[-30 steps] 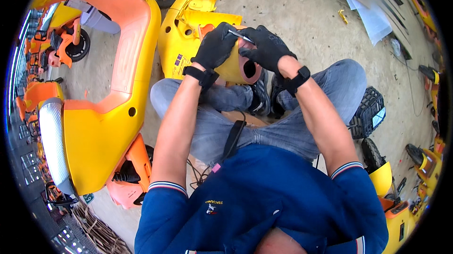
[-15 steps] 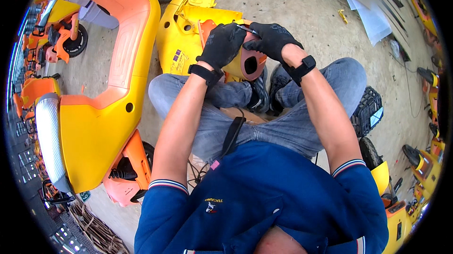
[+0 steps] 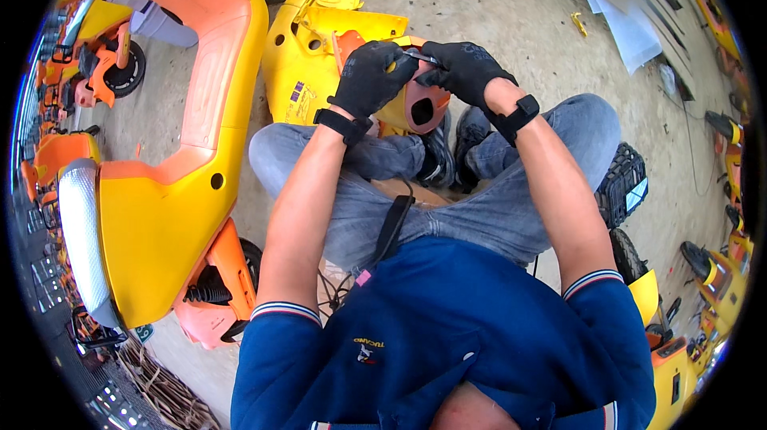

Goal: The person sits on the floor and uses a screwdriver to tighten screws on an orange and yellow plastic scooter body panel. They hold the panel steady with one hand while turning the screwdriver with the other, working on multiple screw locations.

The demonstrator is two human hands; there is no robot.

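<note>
My gloved left hand [image 3: 371, 77] is closed, fingers curled, with a small bit of yellow showing at its knuckles. A slim dark-and-silver tool [image 3: 419, 55] spans the gap between it and my gloved right hand [image 3: 463, 67], whose fingers pinch the other end. Its exact kind is too small to tell. Just beneath both hands stands a pink-and-yellow plastic housing [image 3: 415, 96] with a dark rounded opening facing me. Behind my left hand lies a large yellow body panel [image 3: 284, 63] with round holes. An orange piece [image 3: 348, 40] shows beside my left fingers.
My crossed legs [image 3: 551, 142] frame the work on the concrete floor. A big yellow-and-orange scooter body [image 3: 152, 230] stands close on the left. At right are a black grid-like part [image 3: 622, 186] and a tyre [image 3: 627, 256]. Translucent sheets [image 3: 615, 23] lie far right.
Both hands stay close together over the housing. The left hand has turned slightly and shifted down, so a yellow bit now shows at it. The slim tool sits at a flatter angle.
</note>
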